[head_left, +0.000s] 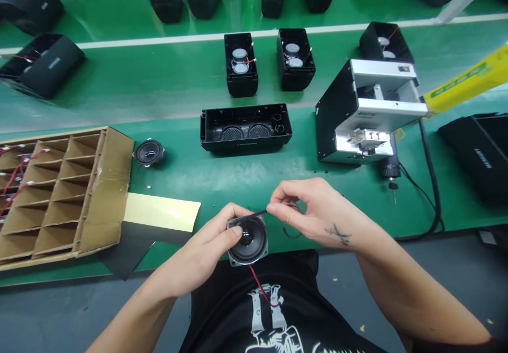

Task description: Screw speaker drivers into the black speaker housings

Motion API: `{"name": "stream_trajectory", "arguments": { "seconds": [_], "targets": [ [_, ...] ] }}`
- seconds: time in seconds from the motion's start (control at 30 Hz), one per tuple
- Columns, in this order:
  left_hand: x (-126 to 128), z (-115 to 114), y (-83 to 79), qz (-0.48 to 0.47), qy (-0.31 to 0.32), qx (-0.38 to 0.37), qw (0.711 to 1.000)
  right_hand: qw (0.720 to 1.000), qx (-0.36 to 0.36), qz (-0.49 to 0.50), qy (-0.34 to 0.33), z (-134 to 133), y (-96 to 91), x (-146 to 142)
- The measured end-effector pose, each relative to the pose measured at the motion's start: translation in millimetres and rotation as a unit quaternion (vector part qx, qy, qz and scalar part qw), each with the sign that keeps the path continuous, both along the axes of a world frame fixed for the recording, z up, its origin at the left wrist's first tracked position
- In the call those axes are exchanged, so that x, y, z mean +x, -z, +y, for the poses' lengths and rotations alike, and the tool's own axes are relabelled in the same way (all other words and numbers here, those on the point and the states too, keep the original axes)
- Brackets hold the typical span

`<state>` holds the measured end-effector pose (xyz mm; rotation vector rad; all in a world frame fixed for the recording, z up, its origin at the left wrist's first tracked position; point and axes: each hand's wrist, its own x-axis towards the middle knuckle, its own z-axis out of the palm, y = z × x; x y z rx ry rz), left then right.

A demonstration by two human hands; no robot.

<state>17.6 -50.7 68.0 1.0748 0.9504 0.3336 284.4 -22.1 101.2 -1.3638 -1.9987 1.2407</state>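
My left hand (206, 247) grips a small square speaker driver (248, 242) by its left edge, thumb on the frame. A red wire (260, 287) hangs from the driver toward my lap. My right hand (313, 210) pinches a thin black strip (254, 214) running along the driver's top edge. Just beyond my hands an open black speaker housing (246, 128) lies on the green bench (238, 178), with two round grilles inside. A second loose driver (149, 152) rests to the left, beside a cardboard box.
A cardboard divider tray (59, 183) with red-wired parts sits at the left, a yellowish sheet (162, 213) beside it. A silver and black machine (369, 112) with a cable stands at the right. Several black speaker housings (241, 64) stand farther back.
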Motion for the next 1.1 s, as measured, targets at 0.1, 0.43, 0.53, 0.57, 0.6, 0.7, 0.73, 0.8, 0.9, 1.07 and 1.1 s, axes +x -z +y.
{"name": "stream_trajectory", "arguments": {
  "seconds": [0.1, 0.43, 0.53, 0.57, 0.6, 0.7, 0.73, 0.8, 0.9, 1.07, 1.1],
  "targets": [
    [0, -5, -1.1, 0.005, 0.016, -0.014, 1.0, 1.0, -0.011, 0.005, 0.005, -2, 0.4, 0],
    [0, -9, -4.0, -0.018, 0.004, -0.044, 0.999, 1.0, -0.025, 0.018, 0.006, 4, -0.8, 0],
    [-1, -11, -2.4, -0.023, -0.002, -0.05, 0.998, 0.999, -0.035, 0.028, 0.006, 4, 1.6, 0],
    [0, -12, -1.3, -0.025, -0.008, -0.051, 0.998, 0.999, -0.04, 0.031, 0.007, 4, 2.3, 0],
    [0, -12, -0.3, -0.026, -0.015, -0.05, 0.998, 0.999, -0.043, 0.032, 0.007, 3, 3.0, 0],
    [3, -11, -0.8, -0.025, -0.031, -0.042, 0.998, 0.998, -0.047, 0.03, 0.009, 3, 4.7, -1],
    [5, -11, -2.8, -0.024, -0.032, -0.041, 0.998, 0.998, -0.047, 0.031, 0.011, 2, 5.3, -1],
    [7, -9, -8.5, -0.022, -0.026, -0.044, 0.998, 0.998, -0.047, 0.035, 0.016, 2, 6.6, -2],
    [8, -7, -14.9, -0.019, -0.015, -0.054, 0.998, 0.998, -0.049, 0.043, 0.021, 1, 9.4, -3],
    [7, -13, -0.9, -0.036, -0.052, -0.049, 0.997, 0.998, -0.042, 0.041, 0.017, 0, 14.7, -2],
    [6, -15, 3.8, -0.041, -0.062, -0.047, 0.996, 0.998, -0.041, 0.042, 0.014, -1, 15.3, -1]
  ]
}}
